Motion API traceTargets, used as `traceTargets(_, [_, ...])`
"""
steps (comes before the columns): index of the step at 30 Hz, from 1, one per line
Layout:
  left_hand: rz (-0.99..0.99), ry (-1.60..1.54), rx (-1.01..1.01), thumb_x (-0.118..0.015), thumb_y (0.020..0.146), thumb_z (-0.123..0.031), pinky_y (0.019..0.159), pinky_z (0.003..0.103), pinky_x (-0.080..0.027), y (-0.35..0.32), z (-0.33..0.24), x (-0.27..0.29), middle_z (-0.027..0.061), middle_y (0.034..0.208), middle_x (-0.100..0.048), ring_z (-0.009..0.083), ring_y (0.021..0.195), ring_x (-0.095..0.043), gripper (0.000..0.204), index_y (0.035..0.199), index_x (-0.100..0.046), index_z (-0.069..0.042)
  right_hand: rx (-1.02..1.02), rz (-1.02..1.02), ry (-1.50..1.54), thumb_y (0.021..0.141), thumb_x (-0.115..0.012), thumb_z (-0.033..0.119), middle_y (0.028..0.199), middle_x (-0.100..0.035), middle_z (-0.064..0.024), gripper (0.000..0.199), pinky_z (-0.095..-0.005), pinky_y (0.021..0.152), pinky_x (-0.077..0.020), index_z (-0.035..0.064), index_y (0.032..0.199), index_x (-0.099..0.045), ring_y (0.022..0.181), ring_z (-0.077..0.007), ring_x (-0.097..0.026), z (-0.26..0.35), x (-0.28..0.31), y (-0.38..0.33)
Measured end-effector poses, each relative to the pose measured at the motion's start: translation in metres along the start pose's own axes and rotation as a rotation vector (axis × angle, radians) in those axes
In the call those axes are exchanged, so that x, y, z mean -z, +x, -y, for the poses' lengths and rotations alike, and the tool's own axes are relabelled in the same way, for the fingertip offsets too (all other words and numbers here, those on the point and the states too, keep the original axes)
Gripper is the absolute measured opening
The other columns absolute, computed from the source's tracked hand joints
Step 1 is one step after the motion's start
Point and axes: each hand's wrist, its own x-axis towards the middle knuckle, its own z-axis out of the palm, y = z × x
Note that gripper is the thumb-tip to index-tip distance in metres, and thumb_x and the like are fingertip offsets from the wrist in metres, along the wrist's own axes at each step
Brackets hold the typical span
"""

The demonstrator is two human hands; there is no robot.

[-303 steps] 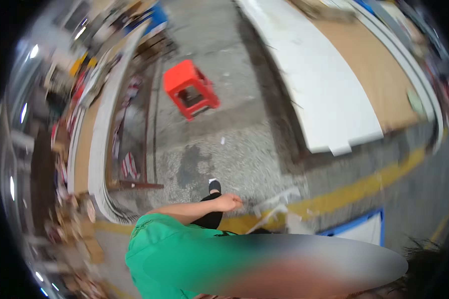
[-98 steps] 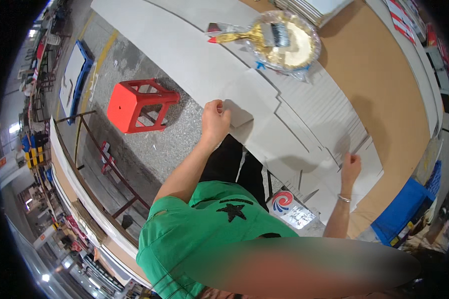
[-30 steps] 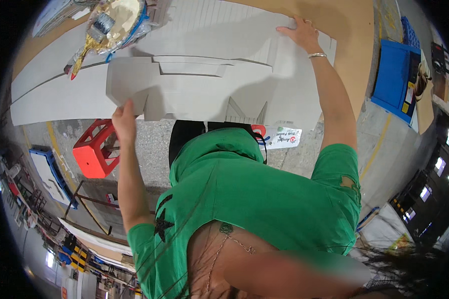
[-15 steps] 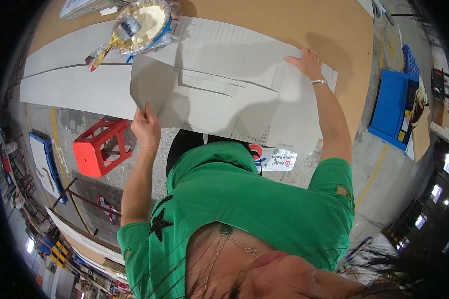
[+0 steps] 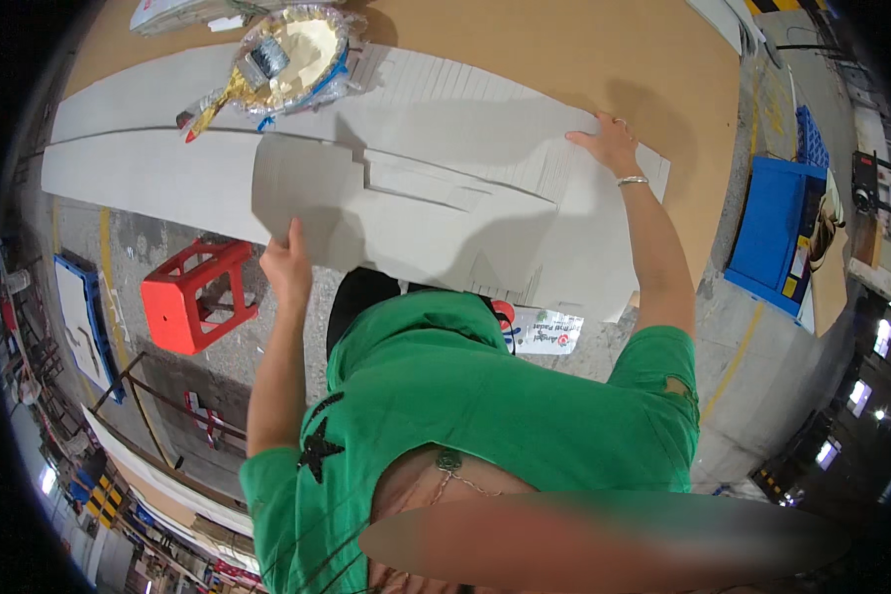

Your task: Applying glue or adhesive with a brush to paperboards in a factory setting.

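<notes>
Pale grey cardboard sheets (image 5: 445, 223) lie across the worktable in front of me, with cut slots and rows of fine parallel lines. My left hand (image 5: 288, 265) pinches the near edge of the left end panel (image 5: 302, 178), thumb on top and fingers tucked beneath. At the far right edge, my right hand (image 5: 612, 144) rests on the cardboard with its thumb stretched out to the left; its other fingers partly hide at the edge. A plastic-wrapped bowl of cream-coloured paste (image 5: 312, 49) sits at the far left, a flat brush (image 5: 233, 94) lying across it.
The brown tabletop (image 5: 525, 45) extends behind the sheets. Below the table's left side stands a red plastic stool (image 5: 196, 297) on the concrete floor. A blue crate (image 5: 774, 223) holding cardboard is off to the right. More sheets are stacked at the far left (image 5: 183, 14).
The left end panel, tilted up before, now lies flatter and faces upward more. My left hand has turned slightly with it, while my right hand stays at the far right edge.
</notes>
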Motion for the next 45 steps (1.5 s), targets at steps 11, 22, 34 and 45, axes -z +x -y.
traceTargets(11, [-0.04, 0.288, -0.057, -0.058, 0.082, -0.026, 0.068, 0.033, -0.046, 0.006, 0.006, -0.012, 0.0208, 0.081, -0.064, 0.0217, 0.08, -0.064, 0.031, 0.086, -0.062, 0.005, -0.004, 0.062, 0.016, 0.06, -0.066, 0.062, 0.127, -0.044, -0.0157, 0.084, -0.0543, 0.098, -0.0236, 0.0114, 0.123, -0.044, 0.123, -0.0277, -0.035, -0.012, -0.001, 0.015])
traceTargets(22, [-0.024, 0.221, -0.006, -0.058, 0.082, -0.027, 0.065, 0.039, -0.046, 0.006, -0.001, -0.017, 0.0222, 0.074, -0.063, 0.0277, 0.073, -0.064, 0.033, 0.085, -0.062, 0.005, 0.028, 0.006, 0.013, 0.058, -0.064, 0.066, 0.124, -0.044, -0.0182, 0.087, -0.0495, 0.096, -0.0285, 0.009, 0.121, -0.046, 0.118, -0.0325, -0.039, -0.025, -0.009, 0.015])
traceTargets(34, [-0.085, 0.128, 0.014, -0.058, 0.082, -0.022, 0.071, 0.037, -0.047, 0.006, 0.019, -0.02, 0.0154, 0.079, -0.066, 0.0249, 0.074, -0.064, 0.03, 0.083, -0.062, 0.008, 0.041, -0.044, 0.05, 0.06, -0.066, 0.062, 0.122, -0.047, -0.0158, 0.083, -0.0481, 0.096, -0.0301, 0.0109, 0.121, -0.046, 0.117, -0.0326, -0.041, -0.039, -0.014, 0.016])
traceTargets(45, [-0.048, 0.281, 0.035, -0.054, 0.085, -0.027, 0.067, 0.034, -0.047, 0.01, 0.032, -0.017, 0.0071, 0.074, -0.065, 0.0202, 0.069, -0.061, 0.035, 0.077, -0.062, 0.006, 0.044, -0.048, 0.026, 0.061, -0.066, 0.059, 0.124, -0.045, -0.0168, 0.084, -0.0471, 0.096, -0.0317, 0.0106, 0.126, -0.042, 0.12, -0.0308, -0.038, -0.048, -0.018, 0.01])
